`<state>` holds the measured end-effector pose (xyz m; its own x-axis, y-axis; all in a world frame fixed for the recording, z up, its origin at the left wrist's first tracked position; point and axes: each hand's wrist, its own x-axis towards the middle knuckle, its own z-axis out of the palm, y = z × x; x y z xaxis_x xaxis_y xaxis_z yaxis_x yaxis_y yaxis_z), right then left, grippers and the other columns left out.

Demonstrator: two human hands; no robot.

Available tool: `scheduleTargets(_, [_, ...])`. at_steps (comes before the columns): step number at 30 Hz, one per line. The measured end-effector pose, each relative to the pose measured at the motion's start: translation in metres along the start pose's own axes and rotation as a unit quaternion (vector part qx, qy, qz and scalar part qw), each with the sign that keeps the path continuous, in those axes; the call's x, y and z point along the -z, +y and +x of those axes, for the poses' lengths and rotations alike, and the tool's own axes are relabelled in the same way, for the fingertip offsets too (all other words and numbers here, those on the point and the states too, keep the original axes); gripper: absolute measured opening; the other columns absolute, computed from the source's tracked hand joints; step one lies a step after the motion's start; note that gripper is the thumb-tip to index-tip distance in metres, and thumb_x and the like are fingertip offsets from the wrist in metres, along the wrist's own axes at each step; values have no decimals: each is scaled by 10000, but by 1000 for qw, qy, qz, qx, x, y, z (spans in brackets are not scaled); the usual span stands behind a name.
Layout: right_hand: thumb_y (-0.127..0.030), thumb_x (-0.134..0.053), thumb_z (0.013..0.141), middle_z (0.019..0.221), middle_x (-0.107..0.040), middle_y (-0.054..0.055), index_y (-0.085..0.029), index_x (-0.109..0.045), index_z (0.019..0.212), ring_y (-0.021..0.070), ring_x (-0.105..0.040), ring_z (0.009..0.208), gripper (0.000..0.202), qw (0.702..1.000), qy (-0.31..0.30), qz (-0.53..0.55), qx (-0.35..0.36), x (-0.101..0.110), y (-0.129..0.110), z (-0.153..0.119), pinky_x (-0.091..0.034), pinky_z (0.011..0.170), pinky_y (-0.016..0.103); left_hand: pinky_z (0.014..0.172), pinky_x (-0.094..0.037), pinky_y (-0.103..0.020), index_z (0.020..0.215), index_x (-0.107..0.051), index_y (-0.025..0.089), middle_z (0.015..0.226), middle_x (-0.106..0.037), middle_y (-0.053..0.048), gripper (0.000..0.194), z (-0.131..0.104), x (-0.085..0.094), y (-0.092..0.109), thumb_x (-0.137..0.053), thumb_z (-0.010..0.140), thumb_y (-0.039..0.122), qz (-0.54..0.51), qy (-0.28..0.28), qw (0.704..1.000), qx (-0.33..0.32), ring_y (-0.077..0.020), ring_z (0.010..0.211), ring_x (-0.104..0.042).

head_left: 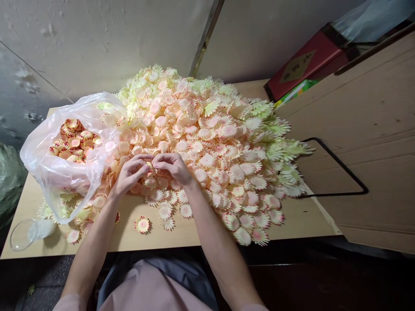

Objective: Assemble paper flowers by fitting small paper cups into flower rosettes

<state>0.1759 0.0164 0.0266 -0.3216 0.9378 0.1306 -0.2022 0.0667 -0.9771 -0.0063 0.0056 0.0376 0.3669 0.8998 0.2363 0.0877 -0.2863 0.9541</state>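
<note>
My left hand [132, 172] and my right hand [172, 166] meet over the front of a large heap of pale artificial flower pieces [207, 160]. Between the fingertips of both is a small yellowish flower piece [149, 164], mostly covered by the fingers. Thumb and forefinger are pinched on each hand. On the bare tabletop in front of them lies a single flower piece [142, 225] with red-tipped petals. To the left, an open plastic bag [42, 149] holds darker, red-edged flower pieces [75, 142].
A clear cup [24, 235] with white contents stands at the front left corner of the wooden table [181, 242]. On the right rises a cardboard sheet [372, 142] with a black metal bar [343, 162]. A red box [304, 60] sits behind, near the wall.
</note>
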Motion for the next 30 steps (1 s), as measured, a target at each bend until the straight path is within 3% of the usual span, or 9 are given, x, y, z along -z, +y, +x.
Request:
scheduleTargets(3, [-394,-676,773,659,-577,-18,-177,-646,733,97,-485,578,223,999,32,19,-10,2,7,2,-414,575,234,989,-430,-380,704,-651,170,1210,-650,-125,297,0,1,-3,-601,873,409,8,19,1000,-18,-242,1084,-613])
scheduleTargets(6, [-464,-661,793,709,-592,-8,-189,-619,770,108,-529,630,279,991,129,16,32,3,17,7,-450,604,231,1015,-406,-380,714,-650,174,1190,-646,-121,297,1,1,-4,-594,876,415,24,53,998,-29,-241,1116,-588])
scheduleTargets(10, [-516,-623,815,743,-610,8,-196,-580,793,124,-580,695,323,971,226,-14,72,5,26,14,-487,657,241,989,-419,-363,700,-651,173,1120,-640,-112,306,0,0,-5,-602,868,424,19,58,998,-22,-230,1072,-587])
scheduleTargets(15, [-543,-583,828,751,-662,9,-217,-524,869,95,-551,538,335,939,333,4,81,18,25,18,-443,505,225,962,-426,-361,606,-579,181,1021,-631,-84,338,0,2,-13,-630,844,416,-40,105,994,-13,-217,1002,-589])
scheduleTargets(17, [-501,-664,781,767,-685,7,-217,-547,924,89,-550,522,339,945,317,7,82,19,22,16,-430,486,221,941,-433,-355,596,-560,181,988,-631,-79,345,1,4,-17,-634,838,414,-58,121,991,-8,-211,983,-589])
scheduleTargets(21, [-414,-785,687,813,-695,19,-193,-632,953,113,-619,647,378,965,253,-9,74,10,18,12,-496,602,242,908,-438,-331,631,-582,177,982,-638,-78,304,3,3,-20,-634,842,389,-76,125,989,-4,-200,977,-588])
scheduleTargets(24, [-437,-770,710,777,-680,22,-186,-668,900,124,-606,646,331,964,247,-64,72,2,15,8,-494,609,258,917,-430,-324,649,-601,175,984,-640,-78,294,3,2,-16,-630,853,384,-69,122,990,-9,-193,981,-588])
scheduleTargets(27, [-412,-761,742,876,-673,34,-208,-675,963,133,-583,704,313,947,250,-157,126,-3,9,4,-478,637,269,936,-417,-314,714,-632,171,1027,-636,-83,275,3,0,-11,-597,881,387,-43,103,994,-10,-191,1013,-582])
scheduleTargets(30, [-352,-761,765,927,-657,40,-209,-673,916,152,-576,820,226,941,178,-222,185,-7,0,1,-465,725,279,955,-400,-300,763,-640,166,1095,-611,-84,250,1,1,-8,-562,912,351,-27,68,997,-12,-184,1054,-567])
